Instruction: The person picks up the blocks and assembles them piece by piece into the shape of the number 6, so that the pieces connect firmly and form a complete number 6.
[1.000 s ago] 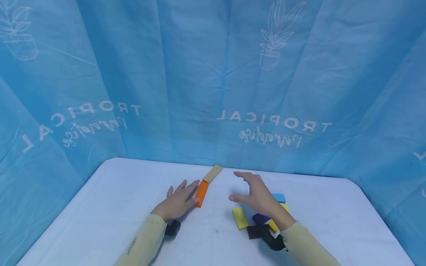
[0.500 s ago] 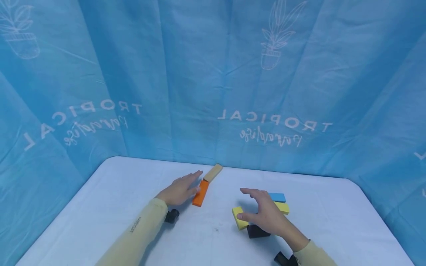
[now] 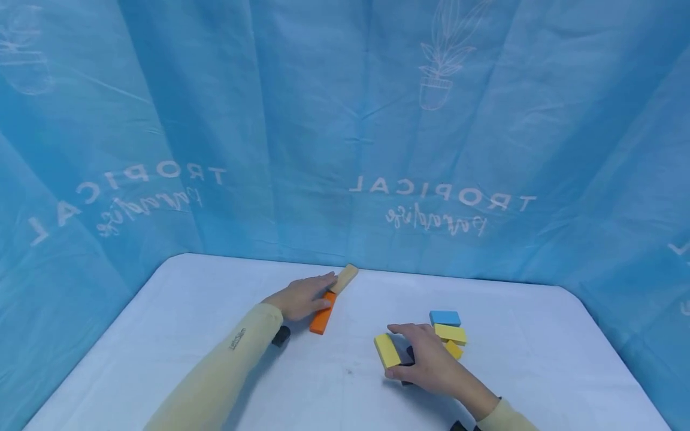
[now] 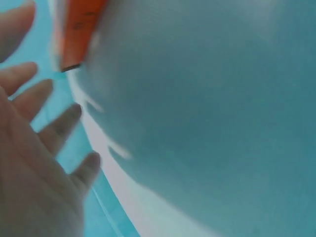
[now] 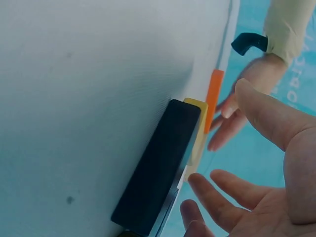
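Observation:
My left hand hovers beside an orange block and a bare wood block lying end to end. Its thumb is over the orange one and its fingertips reach the near end of the wood one; contact is unclear. In the left wrist view those fingers are spread. My right hand arches low over a black block, thumb and index finger apart near a yellow block. The right wrist view shows the black block just off the spread fingers, with nothing gripped.
Right of the right hand lie a light blue block, another yellow block and an amber block. A white-covered table bears them all. A blue printed curtain hangs behind the table's back edge.
The left hand has moved a little right and away from me, toward the wood block. My right hand has come down and toward me, over the black block beside the yellow one.

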`<state>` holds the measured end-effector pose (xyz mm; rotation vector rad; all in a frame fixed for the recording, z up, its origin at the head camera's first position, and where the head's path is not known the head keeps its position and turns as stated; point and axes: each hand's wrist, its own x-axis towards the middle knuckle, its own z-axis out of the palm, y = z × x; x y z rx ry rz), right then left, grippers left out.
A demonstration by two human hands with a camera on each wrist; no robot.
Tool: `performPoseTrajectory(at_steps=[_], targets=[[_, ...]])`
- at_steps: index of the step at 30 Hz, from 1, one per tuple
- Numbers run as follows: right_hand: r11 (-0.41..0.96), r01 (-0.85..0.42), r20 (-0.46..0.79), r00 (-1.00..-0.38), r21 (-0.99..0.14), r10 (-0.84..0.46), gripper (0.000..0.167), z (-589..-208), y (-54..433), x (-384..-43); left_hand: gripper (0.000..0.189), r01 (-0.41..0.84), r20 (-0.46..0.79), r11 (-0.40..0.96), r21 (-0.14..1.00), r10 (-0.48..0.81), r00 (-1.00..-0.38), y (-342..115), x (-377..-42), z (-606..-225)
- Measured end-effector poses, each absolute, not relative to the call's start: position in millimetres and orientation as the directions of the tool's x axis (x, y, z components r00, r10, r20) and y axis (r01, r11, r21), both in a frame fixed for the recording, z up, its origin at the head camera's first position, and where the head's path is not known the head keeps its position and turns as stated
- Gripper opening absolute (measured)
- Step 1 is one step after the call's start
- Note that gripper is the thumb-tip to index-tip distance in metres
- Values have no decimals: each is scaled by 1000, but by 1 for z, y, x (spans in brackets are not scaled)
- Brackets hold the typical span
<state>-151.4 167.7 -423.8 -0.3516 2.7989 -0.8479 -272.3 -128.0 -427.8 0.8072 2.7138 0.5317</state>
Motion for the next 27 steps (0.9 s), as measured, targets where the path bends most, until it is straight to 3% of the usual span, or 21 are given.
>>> performPoseTrajectory(at_steps=[11,27], targets=[[822,-183,-159,-936,-539,-312,80,-430,166,-159,62,453,-180,766,456,578,-796,-130,-281,-432],[851,-158,-161,-949,-502,-270,73,-433,160,-164,61,477,-217,795,376,576,-788,-131,-282,-436]])
